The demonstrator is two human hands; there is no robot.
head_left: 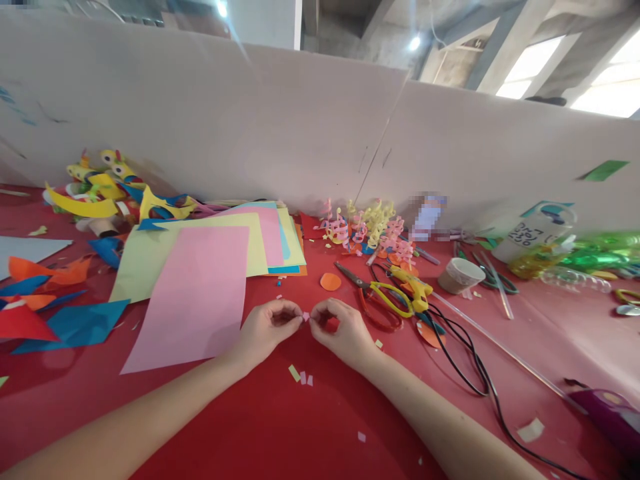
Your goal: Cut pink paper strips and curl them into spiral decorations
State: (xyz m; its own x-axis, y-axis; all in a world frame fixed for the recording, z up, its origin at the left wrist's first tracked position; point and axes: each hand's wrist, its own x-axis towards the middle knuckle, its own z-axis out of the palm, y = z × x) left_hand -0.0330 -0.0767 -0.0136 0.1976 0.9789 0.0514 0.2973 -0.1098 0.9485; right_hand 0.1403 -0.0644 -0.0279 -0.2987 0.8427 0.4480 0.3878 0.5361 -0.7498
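Between my two hands is a tiny pink paper star, pinched at its edges. My left hand holds it from the left with thumb and forefinger pressed together. From the other side, the fingertips of my right hand grip it too. A pink paper sheet lies flat just left of my left hand. Scissors with yellow and red handles rest beyond my right hand, near an orange paper disc. Small paper scraps lie on the red table below my hands.
Curled pink and yellow paper pieces stand by the white partition. A yellow glue gun with a black cord, a paper cup and plastic bottles are at right. Cut paper shapes and yellow figures crowd the left.
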